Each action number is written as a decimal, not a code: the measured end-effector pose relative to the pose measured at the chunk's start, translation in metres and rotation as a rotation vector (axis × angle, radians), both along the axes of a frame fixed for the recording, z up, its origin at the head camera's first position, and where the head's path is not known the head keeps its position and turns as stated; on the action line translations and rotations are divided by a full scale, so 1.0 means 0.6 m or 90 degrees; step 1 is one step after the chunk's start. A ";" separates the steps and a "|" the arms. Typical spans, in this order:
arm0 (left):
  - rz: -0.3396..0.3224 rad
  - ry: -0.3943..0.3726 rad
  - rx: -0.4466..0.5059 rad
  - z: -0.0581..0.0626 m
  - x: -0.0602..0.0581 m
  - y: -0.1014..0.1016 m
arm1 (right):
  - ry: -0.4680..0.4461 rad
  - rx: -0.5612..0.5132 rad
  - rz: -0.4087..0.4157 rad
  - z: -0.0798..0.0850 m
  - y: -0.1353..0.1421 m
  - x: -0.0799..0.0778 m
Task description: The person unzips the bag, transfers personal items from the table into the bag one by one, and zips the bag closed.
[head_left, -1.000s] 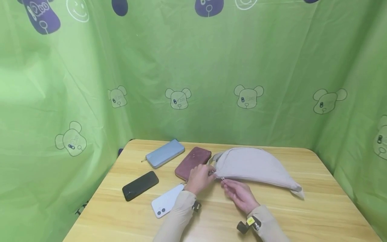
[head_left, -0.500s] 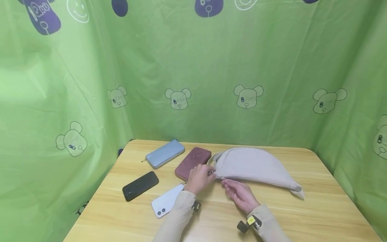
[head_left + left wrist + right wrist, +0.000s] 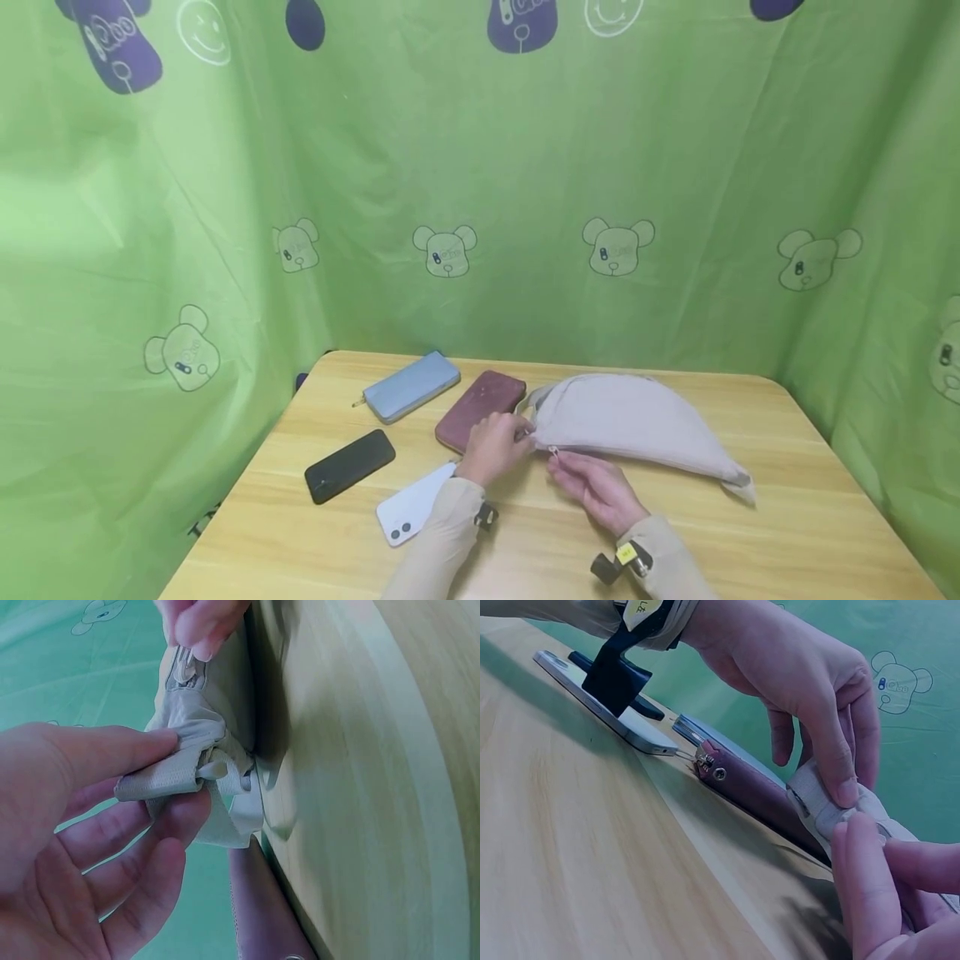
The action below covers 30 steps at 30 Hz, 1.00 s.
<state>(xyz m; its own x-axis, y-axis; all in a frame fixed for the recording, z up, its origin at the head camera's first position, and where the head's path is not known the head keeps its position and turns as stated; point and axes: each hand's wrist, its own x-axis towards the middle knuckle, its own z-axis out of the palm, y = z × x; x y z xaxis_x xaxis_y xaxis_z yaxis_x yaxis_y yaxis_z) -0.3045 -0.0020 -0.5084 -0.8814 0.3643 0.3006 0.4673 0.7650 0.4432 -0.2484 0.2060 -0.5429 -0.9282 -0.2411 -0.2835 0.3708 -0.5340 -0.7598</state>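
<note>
A pale grey crescent-shaped bag (image 3: 630, 417) lies on the table with its zipper edge toward me. My left hand (image 3: 495, 446) pinches the bag's strap end (image 3: 165, 776) between thumb and fingers at the left corner. Just right of it, my right hand (image 3: 596, 487) pinches the zipper pull (image 3: 184, 666) near that same corner. In the right wrist view the zipper pull is hidden behind the fingers. Beside the left hand lies a dark red wallet (image 3: 480, 408). A white phone (image 3: 412, 508) sits partly under the left forearm.
A blue zip wallet (image 3: 412, 387) rests at the back left of the wooden table (image 3: 750, 542). In front of it lies a black phone (image 3: 349, 467). Green printed curtains (image 3: 525, 167) hang behind the table and at both sides.
The head view has tilted slightly, so everything appears a little lower. Both hands keep their holds at the bag's left corner, with no clear movement of the zipper pull.
</note>
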 end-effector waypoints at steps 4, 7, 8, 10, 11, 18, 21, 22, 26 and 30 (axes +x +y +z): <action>-0.005 -0.008 0.005 -0.003 0.001 0.001 | -0.002 0.011 0.003 0.001 0.005 0.003; -0.003 -0.003 0.008 -0.004 0.001 0.003 | 0.000 0.013 0.002 0.001 0.008 0.002; -0.002 -0.001 0.009 -0.003 0.001 0.003 | 0.001 0.011 0.003 0.000 0.009 0.002; -0.001 0.002 0.011 -0.003 0.001 0.002 | 0.005 0.014 0.006 0.000 0.009 0.001; 0.000 0.004 0.011 -0.003 0.001 0.002 | 0.005 0.016 0.008 0.000 0.009 0.001; 0.006 0.009 0.010 -0.003 0.000 -0.002 | 0.009 0.027 0.007 0.000 0.006 -0.001; 0.005 0.009 0.014 -0.003 0.000 -0.002 | 0.012 0.034 -0.002 0.000 0.006 -0.002; 0.005 0.008 0.015 -0.003 0.000 -0.002 | 0.012 0.035 -0.004 0.000 0.006 -0.002; 0.004 -0.001 0.016 -0.003 0.001 -0.002 | 0.012 0.038 -0.004 0.000 0.006 -0.002; 0.005 -0.005 0.015 -0.001 0.001 0.000 | 0.012 0.044 -0.007 0.000 0.006 -0.004</action>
